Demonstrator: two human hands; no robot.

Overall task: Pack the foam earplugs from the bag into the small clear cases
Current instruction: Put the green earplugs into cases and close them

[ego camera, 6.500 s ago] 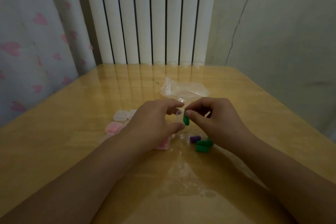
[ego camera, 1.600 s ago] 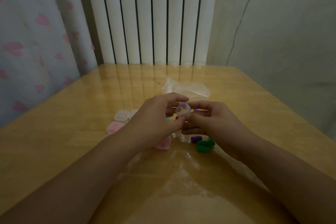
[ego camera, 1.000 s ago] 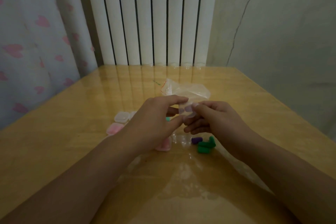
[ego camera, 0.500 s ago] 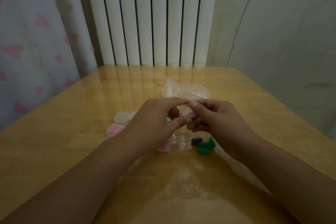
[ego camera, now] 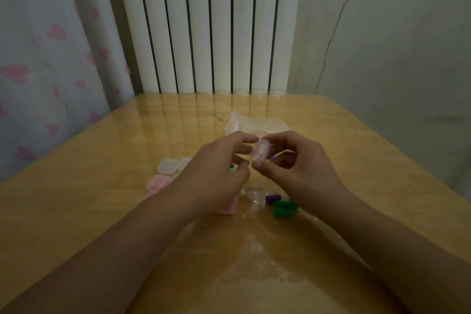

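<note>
Head view: left hand (ego camera: 216,173) and right hand (ego camera: 300,168) both pinch one small clear plastic case (ego camera: 260,151), long axis 1–7 o'clock; two green foam earplugs (ego camera: 284,208) and one purple foam earplug (ego camera: 272,197) lie at 5 o'clock.

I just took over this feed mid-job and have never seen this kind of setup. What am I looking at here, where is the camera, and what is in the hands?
There is no machine: this is a person working bare-handed, filmed by one wide-angle camera on their head, looking forward and down. The left hand and right hand meet above a wooden table, pinching a small clear case between the fingertips of both. On the table lie a purple earplug and green earplugs under the right hand, more small cases to the left, some showing pink inside, and a clear plastic bag just beyond the hands. A white radiator stands behind.
</note>
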